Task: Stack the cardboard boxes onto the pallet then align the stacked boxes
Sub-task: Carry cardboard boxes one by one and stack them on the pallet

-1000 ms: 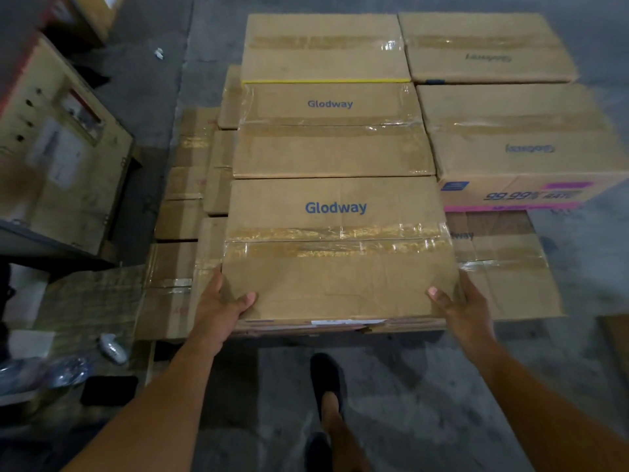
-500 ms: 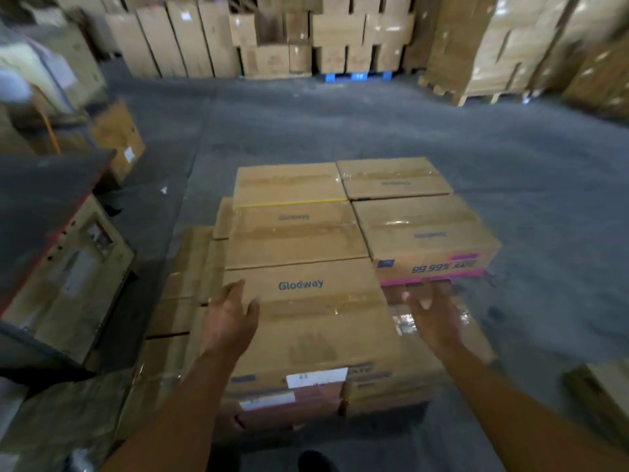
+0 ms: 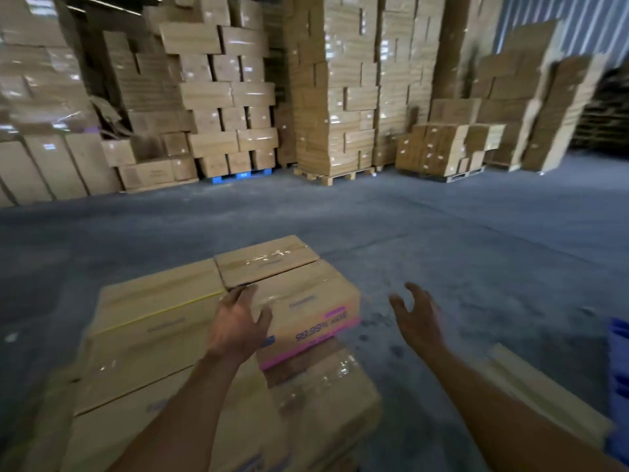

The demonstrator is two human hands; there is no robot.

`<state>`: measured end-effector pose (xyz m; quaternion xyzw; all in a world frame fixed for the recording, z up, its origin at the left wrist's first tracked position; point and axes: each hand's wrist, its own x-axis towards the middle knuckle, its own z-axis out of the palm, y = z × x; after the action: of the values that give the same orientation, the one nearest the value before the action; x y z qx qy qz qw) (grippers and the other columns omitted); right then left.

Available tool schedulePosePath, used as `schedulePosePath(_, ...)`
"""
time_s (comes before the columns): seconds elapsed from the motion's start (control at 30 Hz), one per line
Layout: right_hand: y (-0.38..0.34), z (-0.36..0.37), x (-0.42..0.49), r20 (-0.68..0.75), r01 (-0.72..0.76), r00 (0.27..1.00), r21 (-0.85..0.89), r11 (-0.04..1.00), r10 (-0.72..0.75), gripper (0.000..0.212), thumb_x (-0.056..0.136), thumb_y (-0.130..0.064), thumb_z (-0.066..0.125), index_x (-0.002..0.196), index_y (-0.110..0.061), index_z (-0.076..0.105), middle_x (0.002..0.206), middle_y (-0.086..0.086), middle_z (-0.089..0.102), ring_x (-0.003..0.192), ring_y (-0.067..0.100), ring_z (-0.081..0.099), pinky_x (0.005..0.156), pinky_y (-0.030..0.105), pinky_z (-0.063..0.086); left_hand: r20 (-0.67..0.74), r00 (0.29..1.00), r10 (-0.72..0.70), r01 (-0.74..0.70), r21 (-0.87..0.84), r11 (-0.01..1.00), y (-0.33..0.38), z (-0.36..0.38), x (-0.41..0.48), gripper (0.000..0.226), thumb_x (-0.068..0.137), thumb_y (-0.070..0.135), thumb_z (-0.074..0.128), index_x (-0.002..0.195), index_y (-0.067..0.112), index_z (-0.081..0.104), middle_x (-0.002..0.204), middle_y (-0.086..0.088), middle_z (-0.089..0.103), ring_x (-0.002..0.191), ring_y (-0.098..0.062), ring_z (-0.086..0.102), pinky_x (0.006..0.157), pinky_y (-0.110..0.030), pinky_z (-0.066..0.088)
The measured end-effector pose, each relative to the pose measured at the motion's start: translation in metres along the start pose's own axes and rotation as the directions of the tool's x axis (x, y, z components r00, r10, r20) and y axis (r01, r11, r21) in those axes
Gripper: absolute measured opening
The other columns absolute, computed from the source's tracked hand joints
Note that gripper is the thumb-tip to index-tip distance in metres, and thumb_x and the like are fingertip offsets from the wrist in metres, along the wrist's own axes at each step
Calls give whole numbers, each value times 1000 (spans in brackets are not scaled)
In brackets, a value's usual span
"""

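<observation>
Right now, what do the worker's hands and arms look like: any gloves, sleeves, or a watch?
Both are bare. The left hand and right hand wear no gloves, and no ring shows. The left forearm and right forearm run uncovered to the frame's bottom edge, with no sleeve, cuff, watch or wristband in view. Motion blur could hide something small.

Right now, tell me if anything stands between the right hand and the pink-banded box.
Nothing visible does. The right hand hangs open to the right of the pink-banded box, with only bare floor showing in the gap. The left hand, open, is at the box's left side; contact unclear.
</observation>
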<state>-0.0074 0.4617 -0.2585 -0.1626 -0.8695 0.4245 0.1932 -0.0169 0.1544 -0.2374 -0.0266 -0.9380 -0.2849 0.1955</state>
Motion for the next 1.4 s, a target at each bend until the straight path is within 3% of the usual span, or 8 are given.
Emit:
schedulePosePath(0.13, 73, -81, 48, -91, -90, 992, -50, 995, 85, 55, 99, -40, 60, 146, -12, 50, 150, 14, 49, 136, 34, 46, 109, 40, 36, 70, 989, 130, -128, -28, 991, 101, 79, 32, 55, 92, 39, 57, 137, 8, 58, 140, -16, 56, 128, -35, 52, 106, -40, 40)
schedulePosePath(0.33, 186, -203, 116, -223, -253, 948, -85, 964, 229, 57, 98, -46, 58, 146, -16, 50, 146, 15, 52, 134, 35, 48, 107, 40, 38, 164, 940, 300, -276, -155, 949, 253, 212, 57, 62, 78, 52, 44, 111, 5, 68, 113, -20, 68, 106, -40, 62, 86, -41, 49)
schedulePosePath(0.47, 255, -263, 147, -288, -351, 903, -70, 934, 318, 59, 95, -56, 52, 142, -22, 54, 141, 11, 57, 126, 33, 53, 100, 43, 44, 273, 883, 383, -333, -214, 918, 333, 294, 63, 73, 76, 56, 38, 114, 2, 69, 113, -23, 69, 104, -41, 65, 88, -42, 52)
schedulePosePath(0.63, 333, -301, 166, -346, -498, 817, -23, 867, 460, 50, 100, -44, 55, 140, -15, 53, 137, 14, 55, 123, 33, 53, 97, 42, 46, 377, 810, 449, -390, -227, 893, 400, 391, 73, 70, 77, 53, 44, 115, 1, 70, 114, -23, 69, 105, -41, 66, 90, -43, 53)
schedulePosePath(0.83, 426, -302, 199, -371, -650, 691, 57, 758, 620, 55, 101, -44, 53, 146, -14, 47, 147, 12, 50, 132, 29, 49, 104, 40, 41, 553, 700, 451, -395, -226, 891, 450, 517, 97, 62, 86, 45, 57, 127, -2, 63, 127, -23, 64, 117, -39, 60, 98, -41, 47)
schedulePosePath(1.1, 561, -245, 290, -410, -861, 403, 131, 491, 818, 58, 99, -46, 56, 147, -12, 48, 147, 14, 51, 132, 31, 50, 104, 41, 42, 754, 487, 440, -371, -278, 886, 500, 740, 152, 55, 90, 28, 69, 136, 0, 55, 132, -24, 59, 121, -40, 55, 100, -42, 43)
schedulePosePath(1.23, 624, -205, 323, -369, -929, 294, 105, 354, 882, 60, 99, -47, 55, 148, -14, 47, 146, 11, 52, 131, 28, 51, 104, 39, 42, 830, 388, 401, -392, -246, 887, 492, 838, 157, 60, 88, 40, 63, 132, 0, 57, 129, -22, 60, 119, -38, 55, 98, -39, 43)
schedulePosePath(1.4, 721, -146, 336, -301, -964, 224, 71, 256, 927, 64, 98, -48, 57, 150, -13, 44, 150, 10, 49, 135, 27, 48, 108, 38, 39, 904, 313, 292, -369, -167, 914, 437, 953, 137, 61, 89, 30, 71, 139, 1, 51, 137, -21, 54, 126, -36, 50, 104, -38, 39)
